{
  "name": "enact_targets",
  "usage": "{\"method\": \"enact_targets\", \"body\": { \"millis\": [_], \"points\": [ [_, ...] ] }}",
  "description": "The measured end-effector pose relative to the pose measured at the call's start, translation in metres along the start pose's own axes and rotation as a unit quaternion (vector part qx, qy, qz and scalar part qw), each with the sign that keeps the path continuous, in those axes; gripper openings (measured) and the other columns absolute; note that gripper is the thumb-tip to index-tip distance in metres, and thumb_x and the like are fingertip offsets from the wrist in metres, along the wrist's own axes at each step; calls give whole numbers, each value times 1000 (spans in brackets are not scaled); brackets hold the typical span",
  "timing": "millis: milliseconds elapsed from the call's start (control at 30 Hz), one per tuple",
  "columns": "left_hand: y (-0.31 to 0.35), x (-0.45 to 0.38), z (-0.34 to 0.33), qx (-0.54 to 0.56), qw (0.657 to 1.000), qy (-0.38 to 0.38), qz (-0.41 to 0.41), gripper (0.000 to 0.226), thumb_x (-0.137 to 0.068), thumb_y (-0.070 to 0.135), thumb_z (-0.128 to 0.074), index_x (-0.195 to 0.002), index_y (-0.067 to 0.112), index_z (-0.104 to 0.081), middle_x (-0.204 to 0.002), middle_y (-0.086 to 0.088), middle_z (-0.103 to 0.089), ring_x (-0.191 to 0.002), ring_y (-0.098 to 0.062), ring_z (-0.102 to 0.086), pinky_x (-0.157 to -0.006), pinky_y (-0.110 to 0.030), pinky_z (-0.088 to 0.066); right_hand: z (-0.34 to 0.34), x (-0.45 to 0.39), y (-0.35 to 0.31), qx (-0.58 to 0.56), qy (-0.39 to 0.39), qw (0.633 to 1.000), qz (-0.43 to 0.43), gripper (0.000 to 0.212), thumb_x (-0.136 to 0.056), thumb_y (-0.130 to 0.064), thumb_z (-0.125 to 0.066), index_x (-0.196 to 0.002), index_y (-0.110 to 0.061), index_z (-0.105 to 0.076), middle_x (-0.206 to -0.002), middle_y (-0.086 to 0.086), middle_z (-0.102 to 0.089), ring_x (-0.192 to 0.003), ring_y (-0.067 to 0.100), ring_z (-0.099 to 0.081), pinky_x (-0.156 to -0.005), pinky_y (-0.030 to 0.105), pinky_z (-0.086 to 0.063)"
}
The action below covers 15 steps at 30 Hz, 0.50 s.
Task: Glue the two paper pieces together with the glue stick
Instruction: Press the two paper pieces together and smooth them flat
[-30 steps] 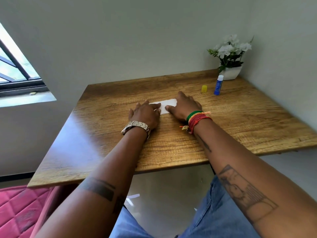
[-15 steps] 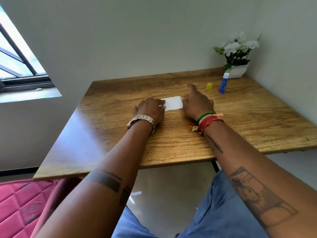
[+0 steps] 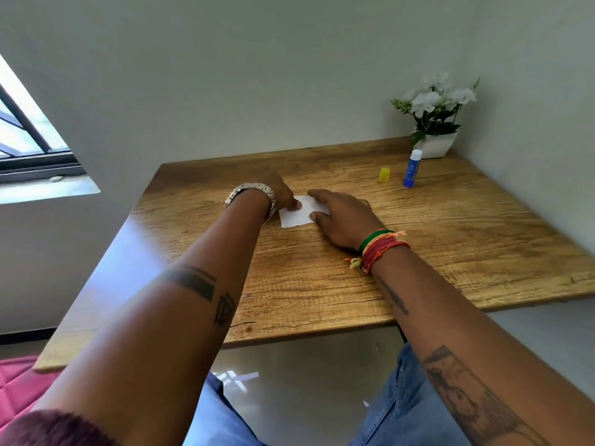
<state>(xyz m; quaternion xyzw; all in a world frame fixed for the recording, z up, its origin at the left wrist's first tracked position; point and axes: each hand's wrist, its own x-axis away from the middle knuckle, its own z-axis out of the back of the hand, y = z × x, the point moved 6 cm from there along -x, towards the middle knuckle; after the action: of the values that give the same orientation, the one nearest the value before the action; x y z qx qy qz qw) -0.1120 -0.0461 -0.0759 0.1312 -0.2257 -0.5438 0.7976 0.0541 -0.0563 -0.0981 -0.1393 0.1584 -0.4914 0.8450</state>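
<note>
A small white paper [image 3: 297, 215] lies flat on the wooden table [image 3: 450, 239]; I cannot tell two pieces apart in it. My left hand [image 3: 277, 196], with a metal watch on the wrist, has its fingertips closed on the paper's upper left corner. My right hand [image 3: 343, 217] lies flat with spread fingers, thumb and forefinger touching the paper's right edge and covering part of it. The blue glue stick [image 3: 412, 169] stands upright at the back right, well away from both hands, with its yellow cap [image 3: 384, 174] beside it on the left.
A white pot of white flowers [image 3: 434, 123] stands in the back right corner against the walls, just behind the glue stick. The table's front edge is near my knees. A red cushion [image 3: 16, 381] sits low at the left.
My left hand has reached further forward onto the paper's top left corner. My right hand has come back from pointing forward and settled against the paper's right edge. The camera has shifted.
</note>
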Motion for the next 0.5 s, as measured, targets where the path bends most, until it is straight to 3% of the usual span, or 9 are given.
{"method": "enact_targets", "body": {
  "millis": [67,133,200,267,400,500],
  "points": [
    [2,-1,2,-2,1000,-5,-8,54,-82,40,-81,-122,7,-68,-124,-13,-69,-105,-30,-64,-83,-38,-51,0,0,1,-5,-7,1000,-2,56,-102,-41,-53,-155,-35,-38,-156,2,-50,-141,28,-47,-116,51,-34],
    [6,-1,7,10,1000,-4,-20,42,-85,41,-77,-106,6,-70,-115,-13,-71,-94,-29,-65,-77,-37,-51,3,-1,2,-39,-5,999,-8,60,-100,-42,-57,-156,-34,-38,-160,0,-46,-144,28,-44,-118,52,-34],
    [7,-2,11,99,995,-12,-28,26,-84,31,-80,-90,10,-67,-106,-14,-73,-93,-29,-69,-83,-41,-59,13,-6,3,-108,33,993,-19,63,-98,-44,-61,-156,-31,-40,-162,1,-42,-146,28,-41,-119,51,-34],
    [7,0,12,234,971,-29,-28,21,-80,18,-84,-88,14,-66,-101,-12,-74,-94,-29,-72,-84,-43,-62,25,-12,7,-177,80,980,-39,60,-97,-45,-64,-153,-28,-47,-160,4,-46,-145,28,-42,-118,47,-36],
    [6,-2,6,366,929,-25,-46,19,-78,11,-85,-87,14,-68,-103,-15,-75,-101,-35,-72,-84,-51,-61,28,-21,14,-264,69,958,-86,36,-96,-35,-68,-125,-14,-73,-125,6,-73,-115,27,-66,-101,46,-52],
    [-2,-10,-3,420,907,3,-30,19,-78,19,-86,-77,13,-68,-104,-18,-74,-104,-40,-69,-91,-61,-56,24,-23,22,-342,77,930,-107,19,-93,-27,-74,-101,-10,-79,-99,4,-77,-93,26,-73,-83,44,-61]
  ]
}}
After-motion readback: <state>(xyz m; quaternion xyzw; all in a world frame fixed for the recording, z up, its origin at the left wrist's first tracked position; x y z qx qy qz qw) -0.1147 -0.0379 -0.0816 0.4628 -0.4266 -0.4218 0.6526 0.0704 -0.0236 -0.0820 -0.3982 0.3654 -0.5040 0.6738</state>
